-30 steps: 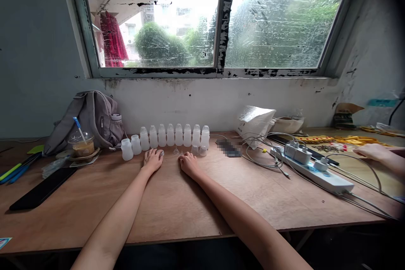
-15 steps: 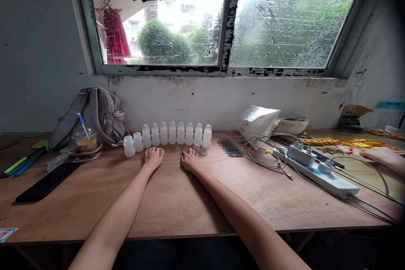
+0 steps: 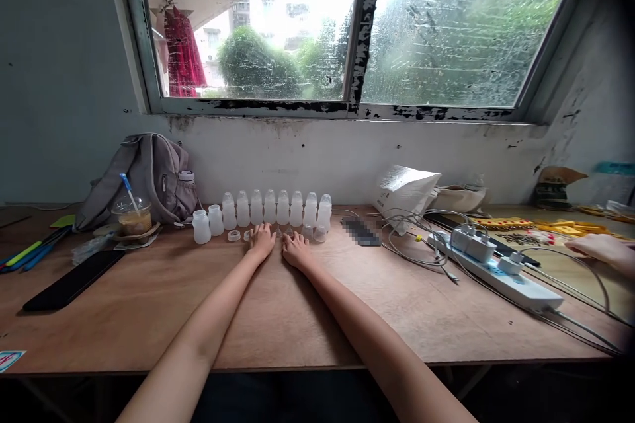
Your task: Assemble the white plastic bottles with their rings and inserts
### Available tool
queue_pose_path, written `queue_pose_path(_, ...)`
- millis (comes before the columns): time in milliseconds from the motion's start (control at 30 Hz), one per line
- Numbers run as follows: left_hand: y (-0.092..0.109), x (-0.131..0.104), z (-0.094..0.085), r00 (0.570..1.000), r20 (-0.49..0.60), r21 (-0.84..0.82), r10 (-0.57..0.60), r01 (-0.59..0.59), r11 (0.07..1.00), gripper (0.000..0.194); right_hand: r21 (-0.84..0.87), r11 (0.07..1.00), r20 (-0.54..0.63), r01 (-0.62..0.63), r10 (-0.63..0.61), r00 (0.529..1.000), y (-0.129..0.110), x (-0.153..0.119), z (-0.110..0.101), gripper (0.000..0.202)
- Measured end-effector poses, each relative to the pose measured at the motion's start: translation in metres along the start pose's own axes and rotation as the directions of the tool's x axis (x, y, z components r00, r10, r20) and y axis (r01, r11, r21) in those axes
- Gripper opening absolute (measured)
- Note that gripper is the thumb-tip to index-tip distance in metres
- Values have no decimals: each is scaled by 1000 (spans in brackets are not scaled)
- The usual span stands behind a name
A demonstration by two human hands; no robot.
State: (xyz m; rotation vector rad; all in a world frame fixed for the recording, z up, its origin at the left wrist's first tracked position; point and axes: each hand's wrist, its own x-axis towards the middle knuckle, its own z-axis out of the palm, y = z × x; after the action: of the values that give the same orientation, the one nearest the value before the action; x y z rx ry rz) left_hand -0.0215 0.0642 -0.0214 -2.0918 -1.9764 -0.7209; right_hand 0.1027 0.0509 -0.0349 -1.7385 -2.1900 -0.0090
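Observation:
A row of frosted bottles stands along the back of the wooden table, most with clear tops. Two at the left end are open bottles without tops. Small white rings lie in front of the row. My left hand rests palm down over small parts in front of the middle bottles, and what lies beneath its fingers is hidden. Just to its right, my right hand lies with fingers spread near small clear pieces. More clear caps sit beyond it at the row's right end.
At left are a backpack, an iced drink and a black case. A blurred phone, cables, a white bag and a power strip lie at right. Another person's hand is at the far right.
My left hand has moved right, closer to my right hand, uncovering white rings at the left. My right hand is almost where it was.

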Motion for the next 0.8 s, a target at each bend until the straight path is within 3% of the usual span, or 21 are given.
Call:
queue_pose_path(100,20,9,9,996,-18,19,-88,89,996,31,-3,1000,7,5,-5,1000,-1,1,0,41)
queue_pose_path(200,29,12,14,992,-28,32,-126,127,991,28,3,1000,6,6,-6,1000,-2,3,0,42)
queue_pose_path(600,7,-8,5,997,7,49,-71,70,996,32,73,997,-11,5,-4,1000,-5,16,3,38)
queue_pose_path(800,0,-10,5,987,37,69,-154,151,986,42,122,989,-26,90,-87,996,0,14,4,38)
